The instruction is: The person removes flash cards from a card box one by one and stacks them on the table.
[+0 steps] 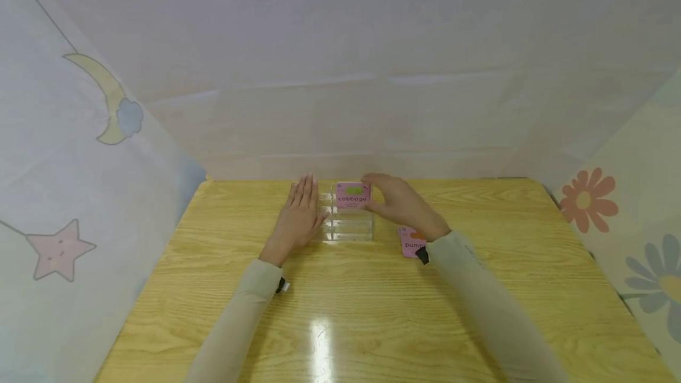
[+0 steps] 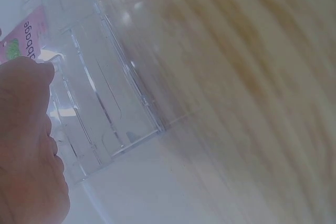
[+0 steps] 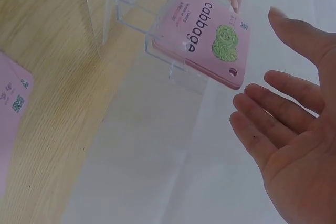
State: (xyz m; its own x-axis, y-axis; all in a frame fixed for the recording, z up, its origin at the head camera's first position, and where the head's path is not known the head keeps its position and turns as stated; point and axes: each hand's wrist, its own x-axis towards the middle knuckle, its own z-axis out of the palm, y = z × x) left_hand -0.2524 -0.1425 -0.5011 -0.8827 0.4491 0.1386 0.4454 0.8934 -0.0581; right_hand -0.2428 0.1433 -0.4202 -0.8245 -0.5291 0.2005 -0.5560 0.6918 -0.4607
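Note:
A clear tiered plastic rack (image 1: pixel 352 228) stands toward the far edge of the table. In its upper right part leans a small stack of pink cards (image 3: pixel 181 24); the front one reads "cabbage" and shows a green cabbage. My left hand (image 1: pixel 300 214) lies over the rack's left side with straight fingers, the thumb pointing toward the cards. Right beside the cards, my right hand (image 1: pixel 396 200) has thumb and fingers spread apart, and a gap shows between it and the stack in the right wrist view. In the left wrist view, the rack's empty slots (image 2: pixel 100 87) show past my left hand.
More pink cards (image 1: pixel 409 243), the top one starting "pump" with an orange picture, lie on the wooden table (image 1: pixel 340 288) to the right, partly under my right wrist. A pale cloth backdrop (image 1: pixel 340 123) rises behind the table's far edge, with printed cloth at both sides.

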